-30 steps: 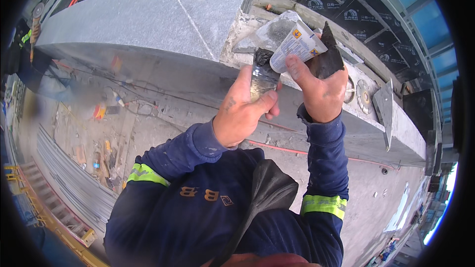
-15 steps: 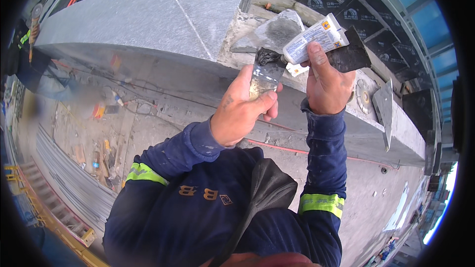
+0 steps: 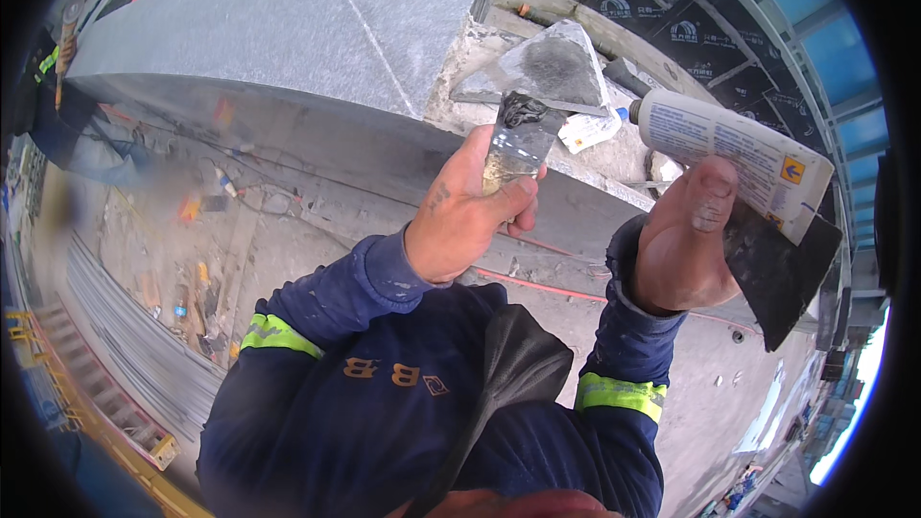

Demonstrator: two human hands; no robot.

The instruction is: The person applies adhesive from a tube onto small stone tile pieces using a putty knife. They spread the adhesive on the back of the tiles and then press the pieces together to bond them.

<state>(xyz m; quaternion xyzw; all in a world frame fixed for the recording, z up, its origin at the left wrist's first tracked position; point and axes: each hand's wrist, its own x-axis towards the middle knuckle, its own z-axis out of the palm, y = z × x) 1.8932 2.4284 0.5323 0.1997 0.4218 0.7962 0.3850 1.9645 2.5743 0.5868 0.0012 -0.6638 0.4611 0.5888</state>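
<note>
In the head view, a flat scraper (image 3: 516,152) is held by the left hand (image 3: 468,219), just below the triangular stone offcut (image 3: 556,62); its fingers are closed around the near end, with the thumb pressed on top. A lump of dark paste (image 3: 524,109) is borne on the far end. A white tube (image 3: 737,146) is held by the right hand (image 3: 686,235), to the right of the offcut; its thumb is laid against the tube, and a flat black sheet (image 3: 785,270) is carried below it, farther from the offcut.

The step in hand is judged to be the readying of paste on the scraper, the tube being held apart from the lump. For the next move, a level blade seems called for, so that no paste is shed.

Most of the right fingers are hidden, so how the sheet is gripped cannot be told. Whether the blue spot (image 3: 622,113) by the tube's tip belongs to it is unclear, and the gap between scraper and offcut cannot be judged.
</note>
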